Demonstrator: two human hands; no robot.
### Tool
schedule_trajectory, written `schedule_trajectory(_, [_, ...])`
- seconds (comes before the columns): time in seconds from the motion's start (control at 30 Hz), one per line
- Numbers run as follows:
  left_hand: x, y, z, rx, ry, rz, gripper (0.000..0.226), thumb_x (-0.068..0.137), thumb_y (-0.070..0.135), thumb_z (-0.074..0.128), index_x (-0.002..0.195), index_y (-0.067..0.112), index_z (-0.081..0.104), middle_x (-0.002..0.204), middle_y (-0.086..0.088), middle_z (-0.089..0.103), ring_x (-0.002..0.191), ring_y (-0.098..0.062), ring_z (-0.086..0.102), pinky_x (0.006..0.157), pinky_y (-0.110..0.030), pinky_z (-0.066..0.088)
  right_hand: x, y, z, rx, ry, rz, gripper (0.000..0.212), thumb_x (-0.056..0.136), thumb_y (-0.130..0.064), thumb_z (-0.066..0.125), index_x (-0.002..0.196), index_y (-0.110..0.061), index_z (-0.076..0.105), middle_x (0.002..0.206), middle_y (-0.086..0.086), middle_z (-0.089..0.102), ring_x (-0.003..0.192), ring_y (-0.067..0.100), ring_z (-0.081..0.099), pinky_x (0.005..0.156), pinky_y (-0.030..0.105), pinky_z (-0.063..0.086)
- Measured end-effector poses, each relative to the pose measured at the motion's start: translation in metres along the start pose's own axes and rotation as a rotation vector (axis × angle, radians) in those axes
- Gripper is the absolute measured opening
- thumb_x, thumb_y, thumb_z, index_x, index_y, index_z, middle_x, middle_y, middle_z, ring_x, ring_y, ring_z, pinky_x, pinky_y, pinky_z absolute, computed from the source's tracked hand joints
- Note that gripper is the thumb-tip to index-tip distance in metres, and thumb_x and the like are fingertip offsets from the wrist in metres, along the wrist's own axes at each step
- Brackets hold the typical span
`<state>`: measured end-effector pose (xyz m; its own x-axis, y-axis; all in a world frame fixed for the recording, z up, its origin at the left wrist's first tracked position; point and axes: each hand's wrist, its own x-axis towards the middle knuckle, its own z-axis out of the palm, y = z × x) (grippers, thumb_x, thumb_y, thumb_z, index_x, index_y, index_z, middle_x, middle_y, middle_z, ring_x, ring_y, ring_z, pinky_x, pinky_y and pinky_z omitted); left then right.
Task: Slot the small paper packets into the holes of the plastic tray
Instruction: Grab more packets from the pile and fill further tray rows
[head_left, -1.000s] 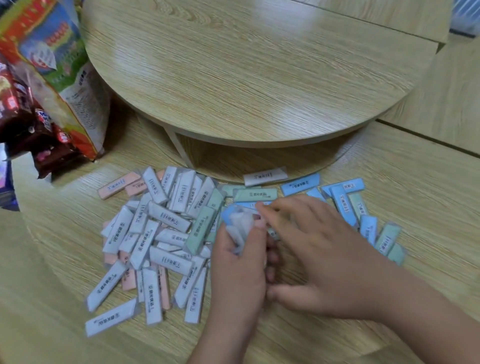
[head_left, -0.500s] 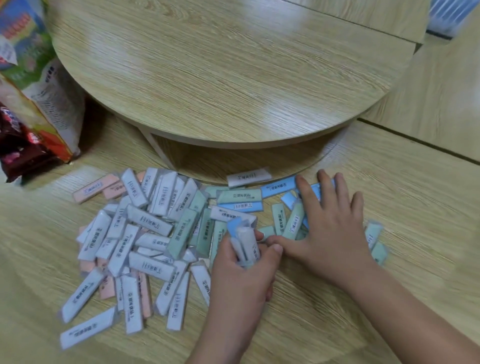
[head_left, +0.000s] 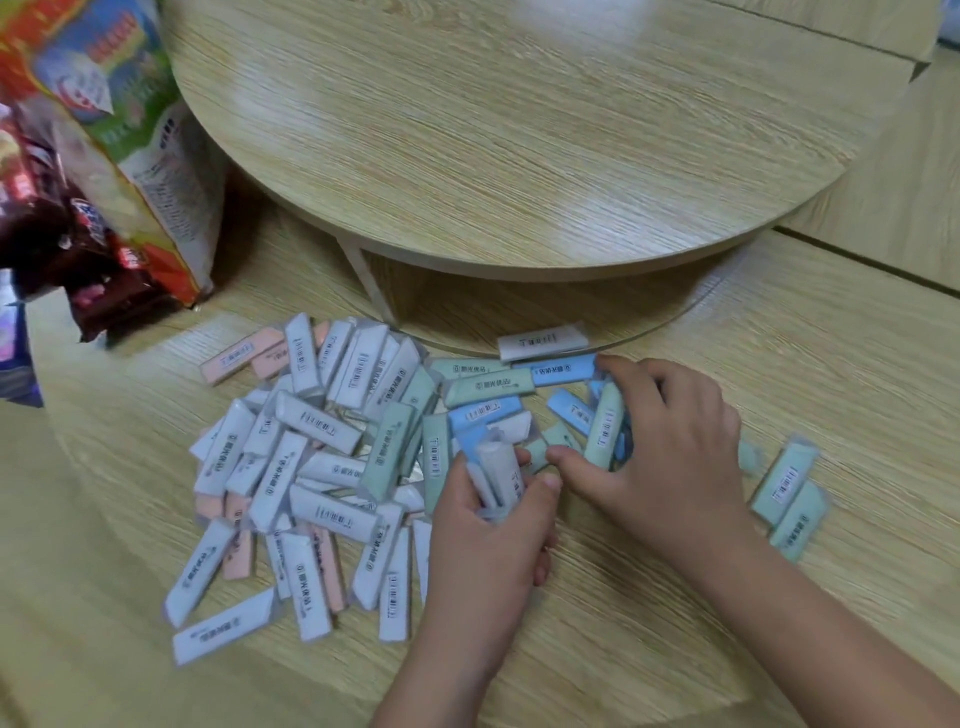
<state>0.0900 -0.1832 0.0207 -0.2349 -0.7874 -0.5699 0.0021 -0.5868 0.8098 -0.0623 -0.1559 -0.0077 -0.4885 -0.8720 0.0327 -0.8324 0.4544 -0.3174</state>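
Note:
A heap of small paper packets (head_left: 322, 467), white, pink, green and blue, lies spread on the wooden floor. My left hand (head_left: 488, 540) grips a small bunch of packets (head_left: 498, 473) upright, white and blue ones. My right hand (head_left: 670, 447) lies over the blue and green packets at the right of the heap, its fingers curled round a green packet (head_left: 605, 428) and its thumb near my left hand. Two more green packets (head_left: 787, 493) lie apart at the far right. No plastic tray is in view.
A low round wooden table (head_left: 519, 130) overhangs the floor just behind the heap, with its support (head_left: 369, 280) under it. Colourful snack bags (head_left: 104, 171) lean at the far left.
My right hand has drawn back a little over the blue and green packets and curled its fingers round a green one. My left hand keeps holding its bunch.

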Motion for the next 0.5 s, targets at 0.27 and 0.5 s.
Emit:
schedule_trajectory(0.27, [0.002, 0.000, -0.001, 0.007, -0.028, -0.024, 0.015, 0.090, 0.011, 0.071, 0.100, 0.014, 0.060, 0.064, -0.005, 0.059, 0.051, -0.014, 0.052, 0.043, -0.025, 0.039, -0.005, -0.001, -0.002, -0.069, -0.061, -0.131, 0.086, 0.067, -0.068, 0.063, 0.138, -0.021, 0.053, 0.110, 0.006, 0.053, 0.091, 0.029, 0.053, 0.076, 0.042, 0.046])
schedule_trajectory(0.5, [0.003, 0.000, -0.001, 0.020, -0.030, -0.017, 0.012, 0.092, 0.011, 0.069, 0.098, 0.016, 0.060, 0.066, -0.005, 0.058, 0.054, -0.016, 0.054, 0.043, -0.026, 0.039, -0.004, -0.016, 0.000, -0.027, -0.017, -0.138, 0.075, 0.074, -0.033, 0.073, 0.140, -0.015, 0.043, 0.086, 0.007, 0.060, 0.074, 0.029, 0.057, 0.062, 0.038, 0.047])
